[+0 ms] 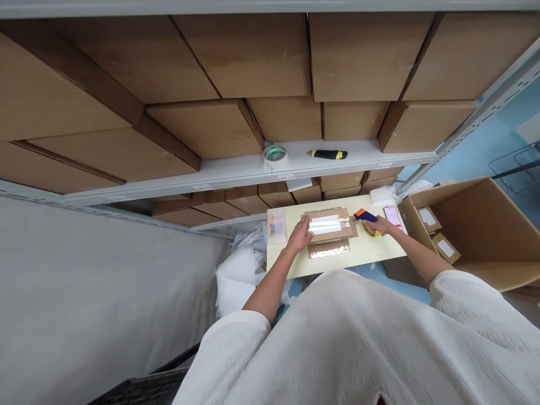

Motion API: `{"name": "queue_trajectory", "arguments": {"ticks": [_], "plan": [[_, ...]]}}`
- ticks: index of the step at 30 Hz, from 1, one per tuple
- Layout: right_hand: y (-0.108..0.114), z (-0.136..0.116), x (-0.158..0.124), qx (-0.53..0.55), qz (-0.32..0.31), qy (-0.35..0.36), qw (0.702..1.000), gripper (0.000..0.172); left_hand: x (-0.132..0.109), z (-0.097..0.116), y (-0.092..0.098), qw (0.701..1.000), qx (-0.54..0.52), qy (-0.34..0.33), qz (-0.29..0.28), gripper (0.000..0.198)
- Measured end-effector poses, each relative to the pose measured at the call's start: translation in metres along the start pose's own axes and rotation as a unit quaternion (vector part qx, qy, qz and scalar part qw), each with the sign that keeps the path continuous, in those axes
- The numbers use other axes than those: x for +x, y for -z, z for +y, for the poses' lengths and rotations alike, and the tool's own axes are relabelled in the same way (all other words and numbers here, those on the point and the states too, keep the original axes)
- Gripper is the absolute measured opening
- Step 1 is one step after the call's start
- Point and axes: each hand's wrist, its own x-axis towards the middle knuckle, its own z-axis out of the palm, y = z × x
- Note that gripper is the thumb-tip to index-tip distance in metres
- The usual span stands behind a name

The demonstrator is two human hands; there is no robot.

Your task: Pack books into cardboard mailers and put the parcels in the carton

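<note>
**Left hand on the parcel, tape dispenser in the right**

Two arms in a white shirt (pixel 358 332) reach forward to a pale table (pixel 295 270). The left hand (pixel 299 235) rests on the left end of a brown parcel (pixel 351 226), its fingers extended over the top and its thumb set apart, nearer the front edge; they lie on the surface rather than wrap around it. The parcel sits mid-table, a white label and shiny tape across its top, to the right of those fingertips. A brown piece with more shiny tape shows below its near side; whether it belongs to the same parcel cannot be told.

The right hand (pixel 382 225) has its fingers curled around an orange and purple tape dispenser (pixel 366 216), whose head is just beside the parcel's right edge; contact cannot be made out. A phone (pixel 392 217) lies near that hand. To the right, a large carton (pixel 498 225) holds small labelled packages (pixel 446 248). Beyond, a shelf (pixel 299 151) carries a roll of tape (pixel 275 156), a yellow and black knife (pixel 329 154) and stacked boxes (pixel 270 53).
</note>
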Motion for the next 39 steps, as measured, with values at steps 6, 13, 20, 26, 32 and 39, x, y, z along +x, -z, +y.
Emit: {"name": "queue_trajectory", "arguments": {"ticks": [6,13,20,26,32,39], "plan": [[-0.032,0.011,-0.012,0.097,0.012,-0.069,0.993,0.050,-0.002,0.002,0.003,1.000,0.001,0.004,-0.005,0.096],[-0.064,-0.011,-0.019,0.012,0.066,-0.111,0.991,0.058,-0.004,0.006,0.002,1.000,0.009,0.008,-0.007,0.095],[-0.085,-0.022,-0.018,-0.011,0.022,-0.093,0.995,0.067,-0.002,0.005,0.000,0.999,0.048,0.014,-0.003,0.093],[-0.079,-0.028,-0.033,-0.040,0.086,-0.094,0.991,0.061,-0.002,0.010,-0.003,0.997,0.069,0.043,0.007,0.090],[-0.044,-0.070,-0.057,-0.084,0.199,0.048,0.975,0.065,-0.010,0.021,-0.009,0.995,0.087,0.001,0.039,0.078],[-0.057,-0.153,-0.048,-0.089,0.178,0.269,0.942,0.076,-0.018,0.040,-0.031,0.982,0.144,-0.119,0.007,0.070]]}}
